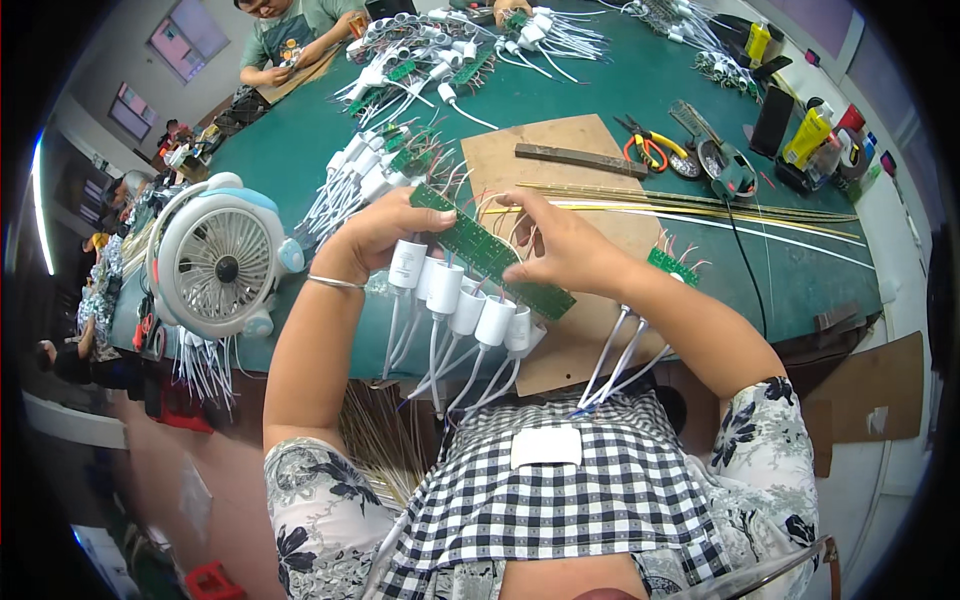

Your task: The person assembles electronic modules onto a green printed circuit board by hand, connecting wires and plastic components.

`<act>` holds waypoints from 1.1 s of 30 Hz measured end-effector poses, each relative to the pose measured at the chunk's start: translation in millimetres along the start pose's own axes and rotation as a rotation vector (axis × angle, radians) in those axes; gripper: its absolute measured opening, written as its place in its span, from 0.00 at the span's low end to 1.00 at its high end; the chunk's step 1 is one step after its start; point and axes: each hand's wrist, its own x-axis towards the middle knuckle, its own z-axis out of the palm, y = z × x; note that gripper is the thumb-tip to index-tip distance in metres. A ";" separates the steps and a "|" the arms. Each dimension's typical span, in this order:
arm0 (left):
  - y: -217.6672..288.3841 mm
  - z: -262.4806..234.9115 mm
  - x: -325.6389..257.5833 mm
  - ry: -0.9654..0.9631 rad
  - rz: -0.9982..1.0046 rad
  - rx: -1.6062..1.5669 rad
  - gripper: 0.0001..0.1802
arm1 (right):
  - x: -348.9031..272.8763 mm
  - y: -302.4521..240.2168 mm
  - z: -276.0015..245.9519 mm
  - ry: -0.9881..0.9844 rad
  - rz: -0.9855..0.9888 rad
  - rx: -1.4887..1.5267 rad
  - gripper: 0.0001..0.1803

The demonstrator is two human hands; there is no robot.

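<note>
A long green circuit board [480, 249] is held tilted over the table by both my hands. My left hand [395, 228] is closed on its upper left end, thumb across the face. My right hand [555, 245] pinches the board near its lower right part, fingers curled over the far edge among thin wires. Several white capacitors [443, 288] hang in a row below the board, with white cables running down past the table edge. Beneath lies a brown board [545, 140]. Right of my right wrist, another small green circuit board [672, 265] lies with red wires and white cables.
A white-and-blue fan [222, 262] stands at the left. Heaps of wired capacitors [350, 180] cover the far table. At the right lie orange-handled pliers [645, 150], a dark flat bar [580, 160], thin rods [700, 208], a soldering stand [725, 168] and yellow bottles [808, 135]. A co-worker [300, 45] sits opposite.
</note>
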 end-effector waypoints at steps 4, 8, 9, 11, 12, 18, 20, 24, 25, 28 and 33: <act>-9.0 -3.3 7.4 -0.041 -0.024 0.016 0.19 | 9.3 13.4 11.7 0.154 0.050 0.189 0.20; -10.5 8.5 5.7 -0.054 -0.008 0.122 0.18 | 19.1 17.5 12.0 0.160 0.060 0.283 0.13; -10.3 6.5 4.6 -0.055 -0.011 0.123 0.18 | 20.5 17.5 9.8 0.161 0.062 0.285 0.13; -10.4 -1.3 1.2 -0.004 0.038 0.054 0.18 | 25.8 19.0 -0.2 0.261 0.054 0.369 0.11; -6.2 0.3 -5.3 0.067 0.080 0.021 0.18 | 26.8 22.9 -13.4 0.413 0.021 0.595 0.10; -27.0 -20.7 -22.2 0.198 0.359 -0.322 0.22 | -9.6 53.3 -46.9 0.265 -0.005 1.108 0.20; -35.7 -26.7 -14.6 0.138 0.373 -0.381 0.23 | -17.0 43.4 -21.9 0.050 0.117 1.175 0.31; -38.1 -12.5 18.6 0.164 0.253 -0.319 0.20 | 3.8 26.1 12.1 0.293 0.471 1.051 0.20; -45.3 -11.9 27.9 0.254 0.240 -0.237 0.18 | 8.4 37.1 18.2 0.299 0.469 1.051 0.20; -50.8 16.5 40.8 0.578 0.184 0.099 0.18 | 18.6 58.1 24.3 0.401 0.527 0.974 0.12; -44.7 15.9 35.6 0.438 0.284 -0.126 0.20 | 9.4 73.5 7.8 0.597 0.443 0.181 0.28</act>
